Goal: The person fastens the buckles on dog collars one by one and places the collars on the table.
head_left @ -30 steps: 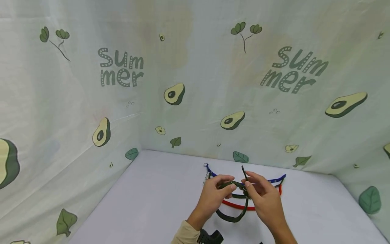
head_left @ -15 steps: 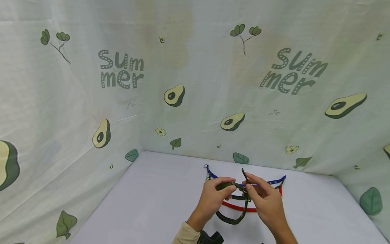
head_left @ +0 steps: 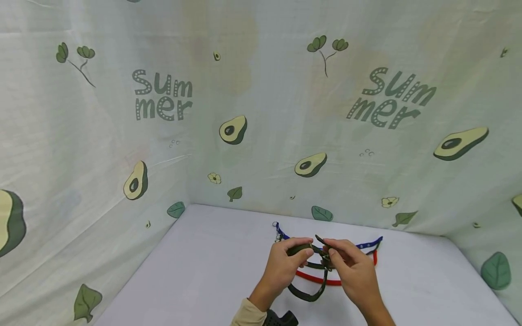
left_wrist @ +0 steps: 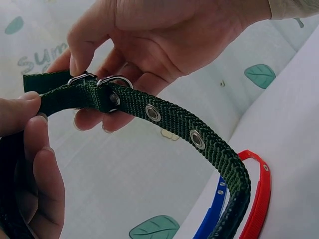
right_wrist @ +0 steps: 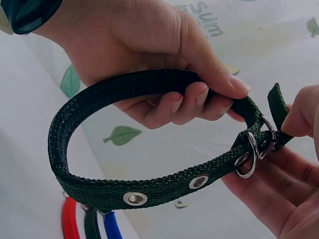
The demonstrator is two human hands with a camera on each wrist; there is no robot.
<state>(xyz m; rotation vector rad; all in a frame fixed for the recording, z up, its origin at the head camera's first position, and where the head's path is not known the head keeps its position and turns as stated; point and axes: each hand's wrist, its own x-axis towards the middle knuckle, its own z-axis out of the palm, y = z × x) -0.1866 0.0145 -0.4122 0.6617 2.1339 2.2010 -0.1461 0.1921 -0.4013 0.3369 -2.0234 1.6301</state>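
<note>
A dark green dog collar (head_left: 305, 297) with metal eyelets is held up in both hands, bent into a loop. My left hand (head_left: 281, 261) grips its band, thumb on top and fingers curled beneath. My right hand (head_left: 355, 267) pinches the collar beside the metal buckle (right_wrist: 269, 137) and D-ring (right_wrist: 247, 158). The free strap end (right_wrist: 277, 102) is threaded through the buckle and sticks out past it, under the right thumb. In the left wrist view, the eyelets of the collar (left_wrist: 177, 122) run in a row away from the D-ring.
On the white table (head_left: 195, 262), behind and below the hands, lie a blue collar (head_left: 369, 243), a red collar (head_left: 318, 278) and another green one (right_wrist: 92, 224). A printed cloth (head_left: 261, 90) hangs behind the table.
The strap end in my right hand has gone from standing nearly upright to leaning over toward the left. My left hand keeps its grip. The head view has tilted slightly up.
</note>
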